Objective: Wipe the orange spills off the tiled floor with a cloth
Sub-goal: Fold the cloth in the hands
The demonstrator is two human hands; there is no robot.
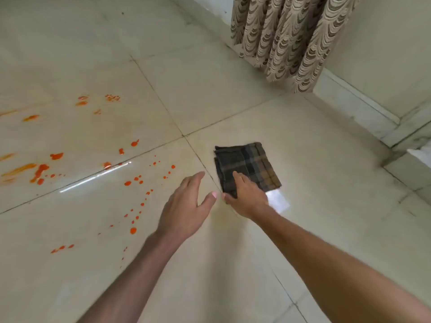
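Note:
A folded dark plaid cloth (247, 165) lies flat on the pale tiled floor (210, 78), right of the tile joint. My right hand (247, 197) rests over the cloth's near corner, fingers spread and touching it, not closed around it. Just to the left, over bare tile, hovers my left hand (186, 206), open and empty, its thumb almost meeting the right hand. Orange spills (42, 170) spread across the left tiles as smears and drops. A trail of small orange drops (137, 201) runs down toward my left arm.
A patterned beige curtain (286, 38) hangs at the back right. A raised white skirting (359, 110) runs along the right wall, with a step at the right edge. A bright light reflection (277, 201) shines on the tile beside the cloth.

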